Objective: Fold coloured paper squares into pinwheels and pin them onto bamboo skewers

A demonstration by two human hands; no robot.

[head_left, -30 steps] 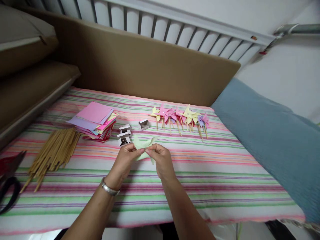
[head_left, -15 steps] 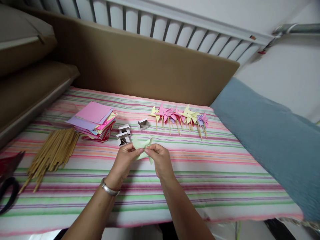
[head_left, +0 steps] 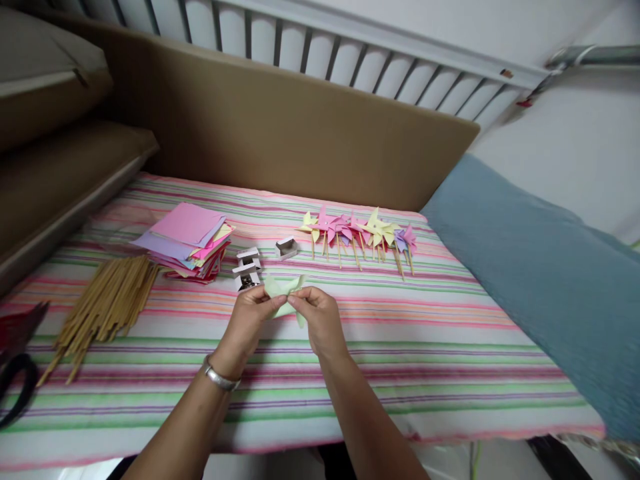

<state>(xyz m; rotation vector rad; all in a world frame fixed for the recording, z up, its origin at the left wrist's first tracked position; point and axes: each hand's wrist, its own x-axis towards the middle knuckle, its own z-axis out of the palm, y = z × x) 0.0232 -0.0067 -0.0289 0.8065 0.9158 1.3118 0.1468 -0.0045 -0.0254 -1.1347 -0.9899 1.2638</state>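
Note:
A pale green paper pinwheel (head_left: 281,288), its corners folded in toward the middle, is held between both hands just above the striped cloth. My left hand (head_left: 250,313) pinches its left side, with the thumb at the centre. From the right, my right hand (head_left: 319,313) pinches the same centre, thumb tip close to the other thumb. Whatever may lie under the thumbs is hidden. Right behind the left hand stand small open white boxes (head_left: 247,275), one with small dark pieces inside. Another white box (head_left: 286,248) sits a little farther back.
Finished pinwheels (head_left: 357,230) on sticks lie in a row at the back right. Left of the boxes is a stack of coloured paper squares (head_left: 187,233), beside a bundle of wooden sticks (head_left: 103,303). Scissors (head_left: 20,367) lie at the far left. A brown board (head_left: 290,133) borders the back.
Almost nothing differs. Both hands keep their pinch on the green paper, which has shifted very slightly to the left.

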